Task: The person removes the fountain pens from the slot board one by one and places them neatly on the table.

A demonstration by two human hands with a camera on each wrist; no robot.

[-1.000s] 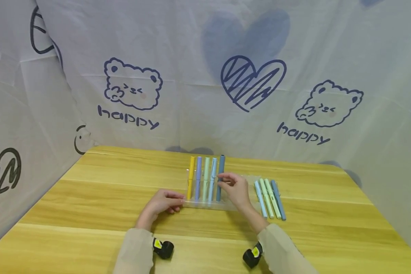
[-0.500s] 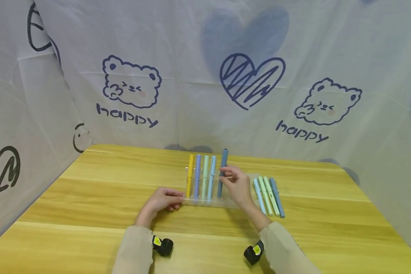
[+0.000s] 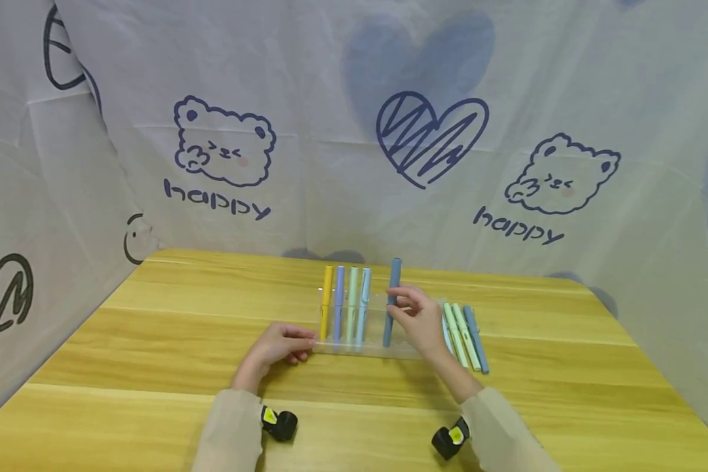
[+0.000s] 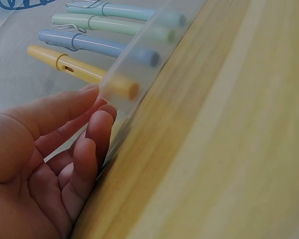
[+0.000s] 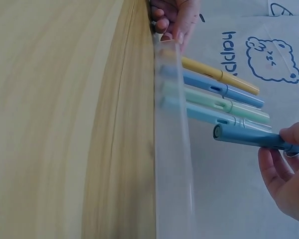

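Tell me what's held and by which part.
Right hand: the dark blue pen, near its middle. Left hand: the clear rack, by its left end.

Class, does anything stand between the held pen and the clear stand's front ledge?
Nothing visible: the right hand pinches the dark blue pen, and a bare gap shows between its lower end and the front ledge.

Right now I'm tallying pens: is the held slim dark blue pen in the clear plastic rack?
Out: the right hand pinches the dark blue pen, its lower end clear of the rack's lip.
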